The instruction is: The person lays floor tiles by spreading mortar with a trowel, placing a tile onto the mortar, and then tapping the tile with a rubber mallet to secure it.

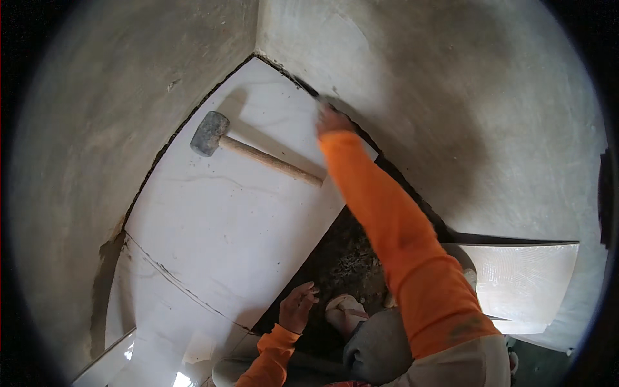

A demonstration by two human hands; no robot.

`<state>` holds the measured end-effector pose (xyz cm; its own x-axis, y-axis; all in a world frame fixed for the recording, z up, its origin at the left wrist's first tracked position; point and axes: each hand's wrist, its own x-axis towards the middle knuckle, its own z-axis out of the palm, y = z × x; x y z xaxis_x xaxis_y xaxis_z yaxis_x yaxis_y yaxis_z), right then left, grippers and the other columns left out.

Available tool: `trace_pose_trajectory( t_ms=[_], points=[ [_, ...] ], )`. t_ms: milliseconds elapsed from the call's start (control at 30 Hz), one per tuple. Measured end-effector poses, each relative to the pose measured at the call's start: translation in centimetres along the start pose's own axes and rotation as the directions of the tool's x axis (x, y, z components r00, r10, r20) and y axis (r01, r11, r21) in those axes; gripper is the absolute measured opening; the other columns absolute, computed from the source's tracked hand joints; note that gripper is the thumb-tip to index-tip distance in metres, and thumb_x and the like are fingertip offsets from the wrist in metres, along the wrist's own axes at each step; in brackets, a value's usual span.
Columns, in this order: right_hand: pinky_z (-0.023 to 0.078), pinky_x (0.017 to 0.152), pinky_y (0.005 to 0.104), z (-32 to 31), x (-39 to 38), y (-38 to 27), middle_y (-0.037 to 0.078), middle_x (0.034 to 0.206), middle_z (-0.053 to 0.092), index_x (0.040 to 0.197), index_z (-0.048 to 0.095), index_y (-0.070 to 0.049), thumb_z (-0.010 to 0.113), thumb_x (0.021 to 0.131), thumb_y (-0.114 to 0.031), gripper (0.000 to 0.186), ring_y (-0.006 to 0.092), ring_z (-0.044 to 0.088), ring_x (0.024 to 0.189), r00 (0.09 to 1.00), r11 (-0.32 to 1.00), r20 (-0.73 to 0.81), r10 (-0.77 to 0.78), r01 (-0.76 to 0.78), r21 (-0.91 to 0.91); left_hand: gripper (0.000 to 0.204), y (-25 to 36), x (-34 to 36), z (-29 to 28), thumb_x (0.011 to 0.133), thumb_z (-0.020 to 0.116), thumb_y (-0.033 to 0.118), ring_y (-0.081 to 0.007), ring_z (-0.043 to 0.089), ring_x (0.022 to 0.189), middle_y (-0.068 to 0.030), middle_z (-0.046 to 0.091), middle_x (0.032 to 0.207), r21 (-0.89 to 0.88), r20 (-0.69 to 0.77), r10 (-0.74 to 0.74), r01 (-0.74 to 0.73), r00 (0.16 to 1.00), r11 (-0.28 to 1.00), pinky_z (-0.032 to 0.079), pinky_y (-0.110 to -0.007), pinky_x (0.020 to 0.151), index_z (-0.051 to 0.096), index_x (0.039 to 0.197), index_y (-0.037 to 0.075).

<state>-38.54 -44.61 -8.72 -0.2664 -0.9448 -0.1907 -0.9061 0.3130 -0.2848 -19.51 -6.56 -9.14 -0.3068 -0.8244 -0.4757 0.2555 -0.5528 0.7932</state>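
Observation:
A large white floor tile with faint veining (pixel 213 200) lies in the corner between two walls. On it rests a rubber mallet (pixel 261 158), its grey head to the left and its wooden handle slanting to the right. My right hand (pixel 333 121) reaches far out to the tile's edge by the right wall. Motion smears its fingers, and whether they hold anything is unclear. Close to my body, my left hand (pixel 298 308) hovers beside the tile's near right edge with loosely bent fingers and nothing visible in them.
Bare grey plaster walls (pixel 425 84) meet at the far corner, with a dark gap along the tile. Rough dark ground (pixel 354 255) lies right of the tile, near my foot (pixel 346 311). Another tile (pixel 529 280) leans at the right wall. A joint line crosses the near tiles.

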Motion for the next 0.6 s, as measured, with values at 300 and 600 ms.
trace_pose_trajectory(
  t_ms=[300, 600],
  points=[
    [0.045, 0.086, 0.0466, -5.0, -13.7, 10.0, 0.022, 0.104, 0.059, 0.128, 0.045, -0.015, 0.043, 0.091, -0.030, 0.039, 0.0392, 0.057, 0.096, 0.982, 0.960, -0.097, -0.162, 0.134, -0.246, 0.042, 3.2, -1.1, 1.0, 0.092, 0.054, 0.027, -0.0197, 0.059, 0.097, -0.0136, 0.060, 0.111, 0.015, 0.103, -0.103, 0.102, 0.989, 0.995, 0.046, -0.033, 0.086, 0.049, 0.123, -0.001],
    [0.050, 0.077, 0.0475, -0.3, -1.8, -1.6, 0.023, 0.104, 0.055, 0.125, 0.049, -0.022, 0.045, 0.088, -0.033, 0.039, 0.0397, 0.059, 0.091, 0.993, 1.000, -0.115, -0.023, 0.023, -0.009, 0.050, -2.5, -2.9, 3.4, 0.093, 0.049, 0.027, -0.0209, 0.052, 0.110, -0.0158, 0.053, 0.122, -0.101, 0.461, -0.162, 0.233, 0.873, 0.967, 0.039, -0.032, 0.095, 0.039, 0.132, -0.001]
  ],
)
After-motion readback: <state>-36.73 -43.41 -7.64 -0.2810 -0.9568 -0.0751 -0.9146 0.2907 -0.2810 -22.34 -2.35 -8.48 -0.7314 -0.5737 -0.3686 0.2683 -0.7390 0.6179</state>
